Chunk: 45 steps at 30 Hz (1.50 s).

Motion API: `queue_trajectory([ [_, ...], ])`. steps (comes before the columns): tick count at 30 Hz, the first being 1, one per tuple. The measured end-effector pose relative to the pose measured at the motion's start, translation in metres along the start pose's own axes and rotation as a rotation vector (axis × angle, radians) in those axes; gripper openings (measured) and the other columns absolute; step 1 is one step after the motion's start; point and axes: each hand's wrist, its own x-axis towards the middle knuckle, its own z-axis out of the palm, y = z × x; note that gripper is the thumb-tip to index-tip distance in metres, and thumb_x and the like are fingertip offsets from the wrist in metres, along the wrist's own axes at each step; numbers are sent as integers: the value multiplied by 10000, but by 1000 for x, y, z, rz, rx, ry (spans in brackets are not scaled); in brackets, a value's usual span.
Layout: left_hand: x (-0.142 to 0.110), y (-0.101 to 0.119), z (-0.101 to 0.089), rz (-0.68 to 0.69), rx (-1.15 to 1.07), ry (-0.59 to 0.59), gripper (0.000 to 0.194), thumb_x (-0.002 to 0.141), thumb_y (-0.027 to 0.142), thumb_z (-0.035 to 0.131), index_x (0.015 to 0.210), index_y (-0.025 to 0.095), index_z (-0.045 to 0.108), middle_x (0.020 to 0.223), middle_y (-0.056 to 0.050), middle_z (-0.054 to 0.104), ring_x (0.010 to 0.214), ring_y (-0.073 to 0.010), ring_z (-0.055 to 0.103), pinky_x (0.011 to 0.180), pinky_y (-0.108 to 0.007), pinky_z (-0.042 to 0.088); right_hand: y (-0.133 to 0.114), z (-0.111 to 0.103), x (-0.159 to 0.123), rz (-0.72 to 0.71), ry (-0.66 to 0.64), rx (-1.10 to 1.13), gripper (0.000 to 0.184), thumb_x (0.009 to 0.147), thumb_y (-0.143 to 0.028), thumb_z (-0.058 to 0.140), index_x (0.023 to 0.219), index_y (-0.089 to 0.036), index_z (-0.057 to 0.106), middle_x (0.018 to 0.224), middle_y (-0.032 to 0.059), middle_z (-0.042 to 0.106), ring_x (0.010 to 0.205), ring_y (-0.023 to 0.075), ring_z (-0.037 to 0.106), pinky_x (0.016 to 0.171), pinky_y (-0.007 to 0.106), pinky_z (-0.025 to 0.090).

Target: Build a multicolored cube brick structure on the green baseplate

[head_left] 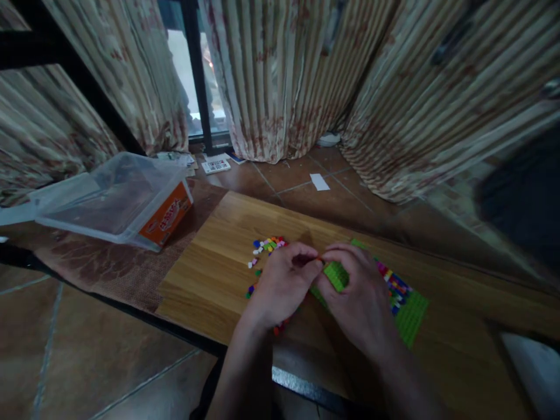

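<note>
Both hands meet over a low wooden table point(210, 274). My left hand point(282, 286) is curled, its fingertips pinched together next to my right hand point(359, 291), which is also closed, thumb and fingers pressed on a small green brick piece point(336, 274). Under them lies a green baseplate point(411, 315) with a row of coloured bricks point(396, 286) along it. Small loose bricks point(265, 248) in several colours lie scattered just left of and beyond my left hand. What my left fingertips pinch is too small to make out.
A clear plastic bin point(118, 198) with an orange label lies on a brown mat at the left. Striped curtains point(280, 76) hang behind the table, with papers point(215, 165) on the tiled floor beneath them. A dark shape point(525, 198) sits at the right.
</note>
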Motion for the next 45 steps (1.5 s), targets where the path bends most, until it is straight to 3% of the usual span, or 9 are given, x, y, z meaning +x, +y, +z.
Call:
queue_trajectory([
  [5, 2, -7, 24, -22, -40, -173, 74, 790, 171, 668, 851, 147, 702, 727, -16, 661, 640, -111, 584, 618, -225, 462, 13, -29, -24, 294, -7, 222, 238, 814, -393, 694, 998, -245, 669, 932, 32, 696, 838, 198, 639, 765, 351, 512],
  [8, 1, -13, 39, -21, -43, -244, 81, 795, 178, 675, 866, 149, 701, 724, -4, 659, 648, -106, 589, 647, -229, 476, 24, -40, -36, 437, 2, 454, 222, 838, -412, 673, 966, -234, 705, 896, 32, 725, 800, 184, 660, 741, 330, 519],
  [12, -3, -20, 55, 11, -3, -250, 95, 796, 187, 690, 882, 156, 716, 748, 0, 674, 659, -96, 582, 662, -221, 479, 35, -45, -42, 503, 33, 653, 176, 830, -390, 685, 870, -225, 732, 847, 25, 744, 778, 175, 667, 728, 306, 515],
  [19, -9, -32, 75, 85, 15, -169, 148, 779, 246, 725, 895, 156, 707, 777, -6, 674, 694, -108, 589, 683, -228, 485, 52, -53, -49, 584, 1, 746, 218, 789, -420, 706, 795, -205, 743, 783, 19, 737, 713, 158, 642, 696, 288, 484],
  [29, -16, -37, 89, 119, 36, -254, 166, 797, 313, 722, 866, 163, 702, 731, 2, 640, 659, -104, 571, 656, -222, 473, 57, -71, -58, 604, 17, 906, 239, 743, -430, 715, 741, -194, 753, 620, -7, 657, 582, 121, 543, 585, 259, 433],
  [32, -14, -38, 86, 99, 13, -209, 192, 788, 334, 723, 881, 167, 709, 746, 1, 643, 649, -98, 572, 649, -218, 463, 75, -91, -59, 636, 151, 818, 224, 701, -425, 740, 709, -202, 745, 562, -19, 617, 547, 119, 521, 555, 258, 422],
  [36, -2, -41, 75, 18, 77, -2, 168, 754, 296, 717, 851, 160, 706, 695, 15, 620, 605, -87, 547, 612, -208, 434, 108, -119, -70, 691, 357, 482, 204, 707, -407, 743, 765, -212, 754, 722, 16, 718, 684, 168, 631, 661, 294, 481],
  [40, 6, -44, 71, -20, 179, 123, 160, 719, 242, 696, 851, 150, 698, 711, 8, 641, 581, -88, 534, 598, -219, 445, 115, -112, -78, 655, 226, 323, 228, 751, -428, 681, 800, -219, 759, 761, 34, 741, 699, 200, 662, 657, 317, 494],
  [45, 5, -48, 75, -42, 245, 92, 207, 730, 216, 657, 919, 145, 703, 702, 7, 651, 583, -100, 547, 603, -232, 463, 98, -80, -73, 479, 113, 203, 213, 809, -367, 586, 790, -226, 744, 832, 53, 743, 771, 216, 678, 743, 350, 501],
])
